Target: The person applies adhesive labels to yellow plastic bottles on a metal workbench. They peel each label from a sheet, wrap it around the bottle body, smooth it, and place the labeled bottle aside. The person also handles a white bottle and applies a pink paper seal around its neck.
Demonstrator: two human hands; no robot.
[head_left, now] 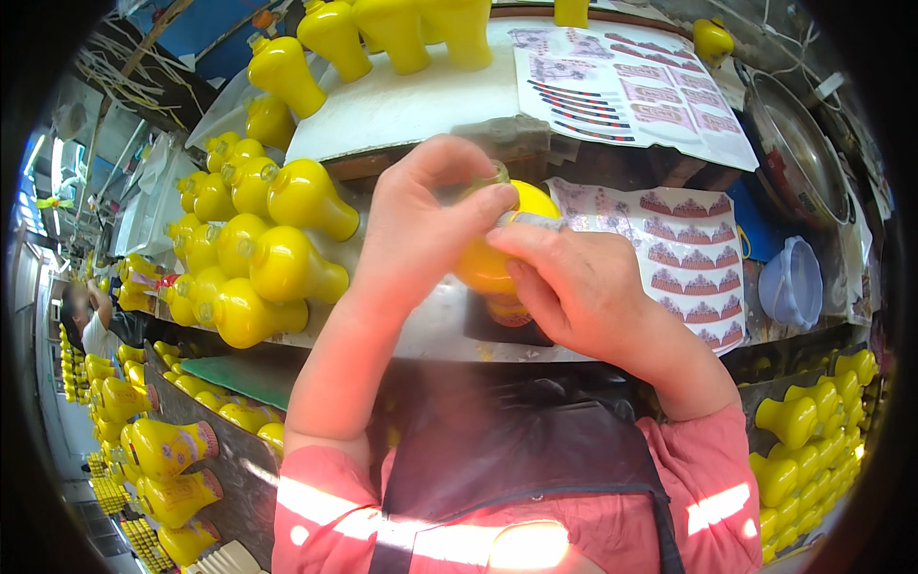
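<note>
In front of me a glossy yellow bottle point(485, 268) stands on the worktop, with a patterned band point(507, 308) near its base. My left hand point(416, 215) is curled round its clear neck point(497, 174), thumb and fingers closed at the top. My right hand point(588, 287) pinches a small pale strip point(532, 221) against the bottle's shoulder; whether it is a decal or a tool does not show. Both hands cover much of the bottle. Beside my right hand lies a sheet of crown-shaped decals point(693, 258).
Several plain yellow bottles point(308, 199) crowd the left, and more point(282, 77) stand on a raised white board point(421, 105). That board bears another decal sheet point(626, 91). A metal basin point(794, 143) and a lilac bucket point(792, 284) are at right. Another person point(98, 325) is far left.
</note>
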